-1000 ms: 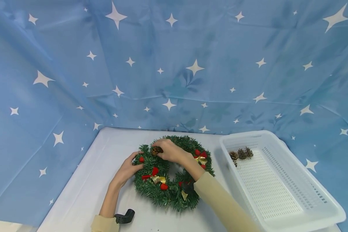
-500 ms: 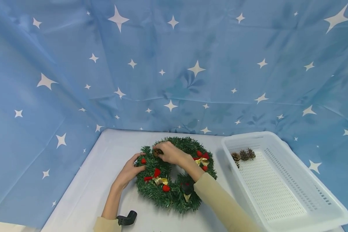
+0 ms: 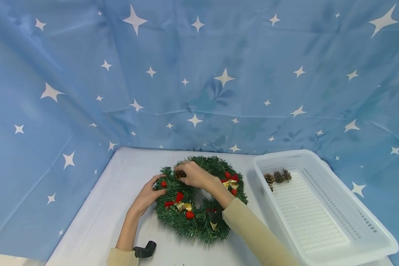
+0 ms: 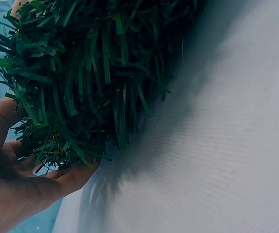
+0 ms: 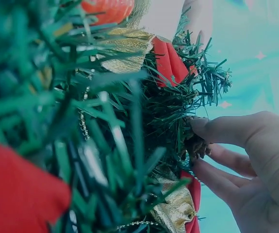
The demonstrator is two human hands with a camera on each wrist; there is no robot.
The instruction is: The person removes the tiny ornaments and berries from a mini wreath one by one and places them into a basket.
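A green wreath (image 3: 183, 228) with red and gold bows and red berries lies on the white table. My left hand (image 3: 147, 194) grips its left edge, thumb and fingers bent about the greenery, as the left wrist view also shows around the dark green strands (image 4: 90, 73). At the wreath's upper left, my right hand (image 3: 195, 175) pinches a brown pine cone (image 3: 180, 174) between thumb and fingers. Up close in the right wrist view, the pine cone (image 5: 196, 145) sits against the green strands, partly covered by the fingertips.
A white plastic basket (image 3: 379, 236) stands to the right of the wreath, with several pine cones (image 3: 278, 177) at its far left. A blue cloth with white stars (image 3: 199, 74) hangs behind the table. A black camera mount (image 3: 145, 249) is strapped to the left wrist.
Both hands keep their places on the wreath. The right fingers shift slightly around the pine cone, which shows a little less now. The whole head view has moved a little.
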